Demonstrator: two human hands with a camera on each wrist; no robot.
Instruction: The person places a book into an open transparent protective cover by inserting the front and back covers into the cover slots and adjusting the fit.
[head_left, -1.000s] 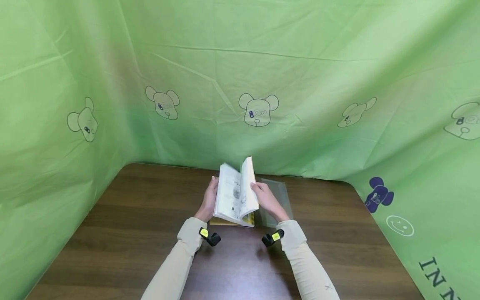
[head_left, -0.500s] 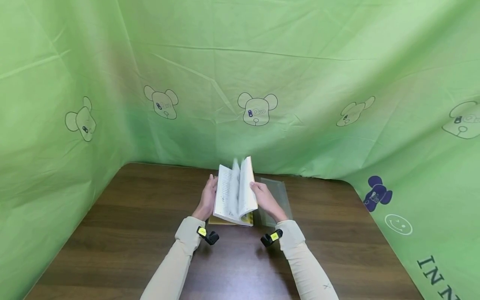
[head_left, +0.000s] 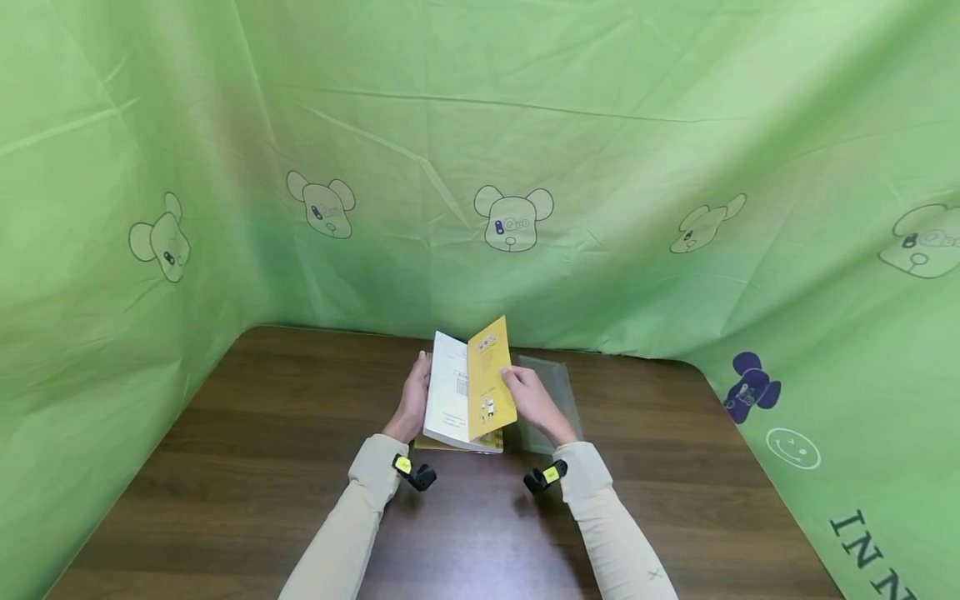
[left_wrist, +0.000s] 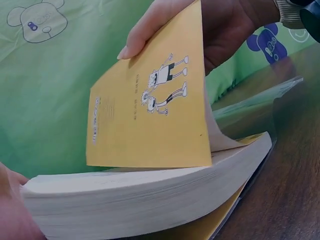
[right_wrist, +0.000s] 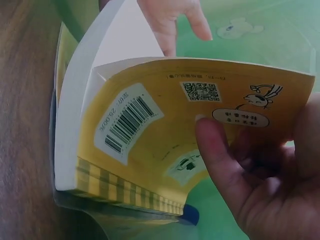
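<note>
Book (head_left: 447,400) at the far middle of the table (head_left: 300,467), between my hands, its last white page facing up. Whether its underside rests on the table, I cannot tell. Yellow cover (head_left: 491,375) lifted up from the page block, cartoon figures on the inner face; barcode (right_wrist: 129,122) and QR code (right_wrist: 201,92) on the outer face, seen from the right wrist. More yellow shows beneath the pages.

My right hand (head_left: 532,400) pinches the cover's free edge, thumb on the inner side, fingers on the outer. My left hand (head_left: 411,402) sits against the left edge of the page block, fingers mostly straight, supporting rather than gripping.

Clear sheet (head_left: 553,387) lies beside the book, partly behind my right hand. Black wristbands with yellow labels on both wrists. Green cloth (head_left: 420,125) printed with bear heads stands behind.
</note>
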